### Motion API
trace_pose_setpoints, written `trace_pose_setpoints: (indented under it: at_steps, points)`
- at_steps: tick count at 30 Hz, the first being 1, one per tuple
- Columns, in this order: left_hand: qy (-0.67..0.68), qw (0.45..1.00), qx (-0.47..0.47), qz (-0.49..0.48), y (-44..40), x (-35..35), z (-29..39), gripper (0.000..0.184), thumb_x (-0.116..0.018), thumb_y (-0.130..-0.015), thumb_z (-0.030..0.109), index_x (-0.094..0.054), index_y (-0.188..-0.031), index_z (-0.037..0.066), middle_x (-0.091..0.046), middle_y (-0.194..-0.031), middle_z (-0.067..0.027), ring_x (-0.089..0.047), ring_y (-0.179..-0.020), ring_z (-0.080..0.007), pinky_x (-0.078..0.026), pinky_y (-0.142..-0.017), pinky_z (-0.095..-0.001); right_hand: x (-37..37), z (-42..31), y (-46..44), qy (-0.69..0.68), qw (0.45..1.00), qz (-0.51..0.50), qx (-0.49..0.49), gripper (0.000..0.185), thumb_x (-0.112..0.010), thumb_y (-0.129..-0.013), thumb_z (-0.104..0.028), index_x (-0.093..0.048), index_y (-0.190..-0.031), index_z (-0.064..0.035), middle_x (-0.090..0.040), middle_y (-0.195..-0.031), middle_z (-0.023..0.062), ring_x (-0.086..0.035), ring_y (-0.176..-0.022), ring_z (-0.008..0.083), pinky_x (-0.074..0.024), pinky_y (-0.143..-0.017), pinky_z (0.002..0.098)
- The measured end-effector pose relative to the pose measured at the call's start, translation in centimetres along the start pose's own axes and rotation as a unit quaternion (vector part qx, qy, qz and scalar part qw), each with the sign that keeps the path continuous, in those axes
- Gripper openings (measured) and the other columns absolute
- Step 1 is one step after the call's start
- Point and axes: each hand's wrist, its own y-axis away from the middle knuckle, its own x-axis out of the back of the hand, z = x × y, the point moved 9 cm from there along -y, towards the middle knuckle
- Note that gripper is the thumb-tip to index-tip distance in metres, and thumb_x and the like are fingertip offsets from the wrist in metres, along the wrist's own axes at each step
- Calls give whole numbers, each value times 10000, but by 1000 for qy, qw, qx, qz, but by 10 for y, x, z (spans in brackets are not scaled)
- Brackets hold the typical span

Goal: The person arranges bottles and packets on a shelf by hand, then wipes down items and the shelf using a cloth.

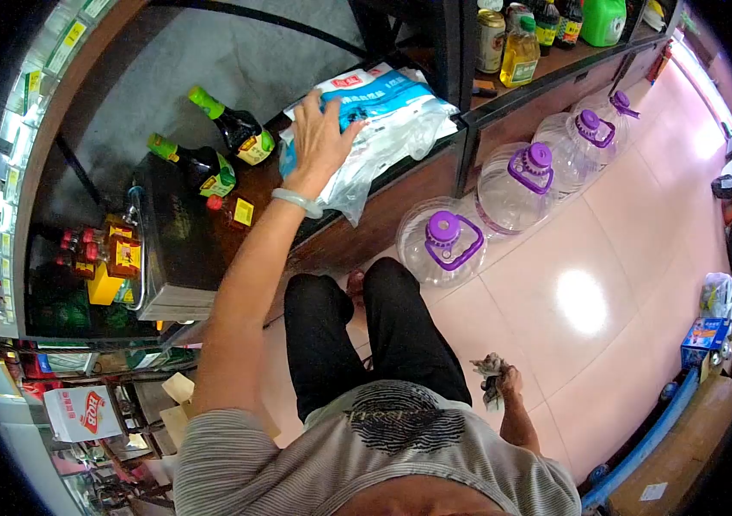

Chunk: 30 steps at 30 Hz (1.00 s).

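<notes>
My left hand [321, 144], with a pale bangle at the wrist, rests on a stack of white and blue plastic bags [396, 112] on the shelf. Its fingers and thumb are spread over the left part of the stack. Beside it stand two dark sauce bottles with green caps, one bottle [241, 133] nearer the bags and the other bottle [201, 170] farther left. A small red-capped bottle [233, 209] is close to my wrist. Down at my right side, my right hand [510, 380] is closed around a crumpled grey rag [492, 378].
Several large clear jugs [445, 245] with purple caps and handles line the floor along the shelf. An oil bottle [521, 53] and a can [491, 41] stand on the right shelf. Boxes [704, 335] sit at the right edge. A dark case [178, 232] is left of my arm.
</notes>
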Motion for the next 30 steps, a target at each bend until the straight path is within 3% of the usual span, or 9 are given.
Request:
trace_pose_setpoints:
  at_steps: [7, 11, 12, 14, 16, 20, 23, 27, 30]
  points:
    - [-55, 982, -115, -137, 3, -22, 11, 744, -622, -687, 479, -422, -1165, -55, -390, -1240, -256, -372, -1166, -368, -307, -923, -449, 25, -34, 9, -228, 972, -43, -37, 298, -424, -817, -235, -627, -787, -18, -617, -680, 108, -592, -540, 189, -476, -507, 323]
    - [-35, 985, -128, -107, 2, -32, 8, 735, -634, -681, 454, -425, -1135, -85, -407, -1221, -259, -422, -1105, -373, -343, -890, -447, 1, -26, 2, -44, 998, -5, 35, 304, -414, -828, -223, -626, -791, -9, -621, -670, 116, -600, -540, 189, -478, -499, 324]
    - [-25, 981, -97, -164, -2, -32, 9, 699, -624, -706, 417, -420, -1133, -98, -408, -1218, -260, -427, -1093, -366, -349, -886, -441, -5, -24, -1, 20, 998, 20, 64, 303, -415, -830, -219, -625, -791, -5, -621, -667, 118, -603, -546, 189, -481, -504, 324]
    - [-39, 986, -90, -136, -1, -30, 11, 676, -603, -726, 402, -415, -1141, -98, -403, -1223, -260, -413, -1106, -361, -343, -896, -437, 25, -48, 15, -166, 985, -24, -38, 293, -425, -832, -209, -624, -807, 4, -625, -687, 122, -614, -601, 193, -490, -548, 336]
    - [-48, 988, -91, -113, 6, -30, 10, 662, -560, -760, 393, -387, -1177, -90, -379, -1242, -261, -365, -1154, -356, -308, -931, -439, 38, -60, 20, -226, 971, -28, -75, 293, -435, -831, -212, -618, -835, 17, -627, -721, 133, -621, -657, 207, -496, -595, 341]
    - [-16, 982, -105, -158, 11, -37, 3, 735, -530, -779, 425, -275, -1258, -71, -289, -1308, -264, -263, -1229, -372, -222, -975, -469, 55, -29, -9, -214, 969, 120, -30, 278, -469, -793, -182, -601, -910, 33, -626, -799, 140, -606, -733, 225, -482, -660, 321]
    - [27, 978, -108, -174, 14, -39, -2, 775, -519, -786, 439, -208, -1294, -57, -235, -1338, -263, -219, -1251, -376, -194, -985, -475, 147, -53, -9, -386, 889, 245, 21, 283, -486, -793, -174, -591, -935, 46, -618, -793, 101, -572, -703, 178, -467, -646, 288]
    - [31, 993, -75, -81, 17, -30, -16, 845, -526, -767, 503, -180, -1309, -45, -195, -1357, -258, -178, -1270, -377, -161, -1000, -476, 303, -190, 24, -528, 800, 246, 144, 293, -500, -812, -205, -588, -964, 29, -607, -773, 79, -545, -662, 145, -453, -628, 266]
    - [48, 988, -106, -99, 17, -35, -11, 783, -536, -781, 461, -234, -1293, -48, -226, -1351, -246, -211, -1265, -356, -176, -1004, -453, 377, -297, 25, -396, 814, 292, 310, 274, -513, -764, -99, -568, -1011, 8, -574, -973, 109, -571, -856, 234, -455, -742, 315]
